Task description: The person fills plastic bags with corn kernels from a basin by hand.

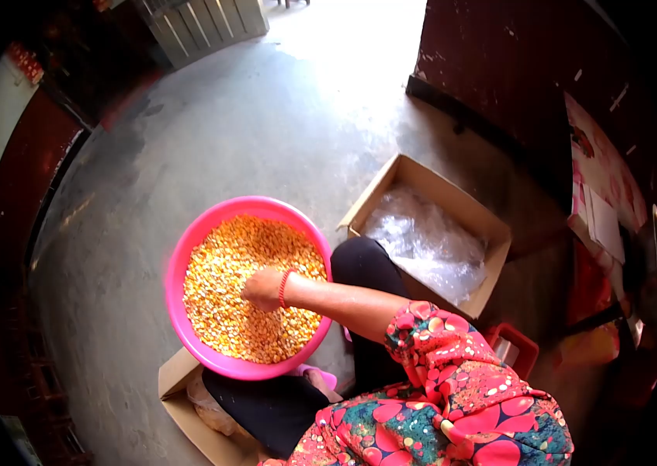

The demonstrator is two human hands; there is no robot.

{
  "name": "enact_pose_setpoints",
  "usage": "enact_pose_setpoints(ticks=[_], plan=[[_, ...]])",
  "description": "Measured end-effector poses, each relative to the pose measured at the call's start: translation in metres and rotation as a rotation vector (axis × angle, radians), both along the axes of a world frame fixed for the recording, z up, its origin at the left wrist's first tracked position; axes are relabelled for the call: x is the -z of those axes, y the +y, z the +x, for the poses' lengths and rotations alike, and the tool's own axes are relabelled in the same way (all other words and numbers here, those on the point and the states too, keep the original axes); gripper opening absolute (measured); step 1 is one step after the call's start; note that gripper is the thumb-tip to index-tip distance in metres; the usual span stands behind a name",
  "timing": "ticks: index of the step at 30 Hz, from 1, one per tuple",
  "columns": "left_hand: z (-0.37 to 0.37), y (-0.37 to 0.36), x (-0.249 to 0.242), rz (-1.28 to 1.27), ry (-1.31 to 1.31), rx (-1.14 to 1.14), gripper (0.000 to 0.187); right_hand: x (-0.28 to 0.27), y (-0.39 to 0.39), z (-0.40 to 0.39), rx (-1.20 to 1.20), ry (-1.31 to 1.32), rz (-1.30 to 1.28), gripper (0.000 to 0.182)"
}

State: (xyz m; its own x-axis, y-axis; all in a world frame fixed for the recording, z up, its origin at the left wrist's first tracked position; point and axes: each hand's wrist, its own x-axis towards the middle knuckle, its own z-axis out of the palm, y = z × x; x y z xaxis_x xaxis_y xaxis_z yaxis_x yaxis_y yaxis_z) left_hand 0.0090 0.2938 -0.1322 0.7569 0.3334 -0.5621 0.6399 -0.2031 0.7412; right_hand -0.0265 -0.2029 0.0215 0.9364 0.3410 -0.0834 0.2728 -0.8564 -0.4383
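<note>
A pink basin (175,311) full of yellow and orange corn kernels (220,256) stands on the floor in front of my knees. My right hand (263,290), with a red bracelet at the wrist, is over the middle of the basin, low against the kernels. Its fingers are curled together and point down; what lies between them is hidden. A hollow shows in the corn just below the hand. My left hand is not in view.
Right of the basin, a cardboard box (491,268) holds clear plastic. Another cardboard box (181,396) with plastic inside is at lower left. A red container (526,351) sits behind my right sleeve. A pink slipper (327,379) touches the floor near the basin.
</note>
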Motion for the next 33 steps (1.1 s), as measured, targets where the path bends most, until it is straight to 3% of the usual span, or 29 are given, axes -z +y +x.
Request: enact_pose_setpoints(ticks=[8,23,30,33], plan=[[0.042,0.000,-0.030,0.030,-0.188,-0.085,0.030,0.000,0.000,-0.001,-0.012,-0.050,0.082,0.015],[0.035,0.000,-0.060,0.032,-0.364,-0.149,0.033,0.016,-0.004,0.008,0.043,0.010,0.133,0.018],[-0.016,0.004,-0.049,0.048,-0.450,-0.138,0.035,0.020,-0.006,0.008,0.004,-0.071,0.171,0.014],[-0.056,0.008,-0.037,0.075,-0.601,-0.056,0.037,0.020,-0.002,0.009,0.013,-0.067,0.157,0.014]])
